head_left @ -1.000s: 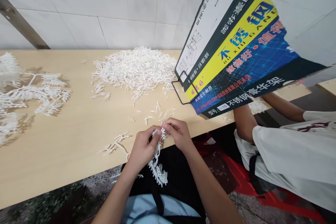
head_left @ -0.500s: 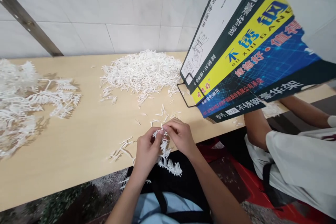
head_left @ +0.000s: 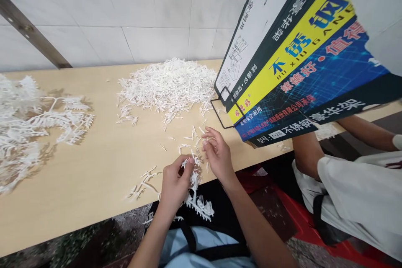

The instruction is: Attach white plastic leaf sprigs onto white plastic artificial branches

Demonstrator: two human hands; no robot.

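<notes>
Pinched in my left hand [head_left: 176,178] is a branching sprue of small white plastic parts [head_left: 200,207], which hangs over the table's near edge. My right hand [head_left: 219,157] is apart from it, just to the right, with its fingers loosely spread over the table. Small loose white pieces [head_left: 193,134] lie scattered right beyond my hands. Left of my left hand, bare white sprue frames [head_left: 146,184] rest at the table edge. Further back stands a heap of loose white pieces [head_left: 172,86]. What the small pieces are for cannot be made out.
On the left of the table [head_left: 103,184] lies a large pile of white sprues [head_left: 34,125]. A printed cardboard panel [head_left: 289,67] in a black wire stand [head_left: 223,121] rises at the right. Behind it another person's arm [head_left: 309,155] reaches over the table. A tiled wall [head_left: 157,12] closes the back.
My right hand has come away from the sprue, moving slightly up and right, and its fingers have opened. My left hand keeps its pinch on the sprue.
</notes>
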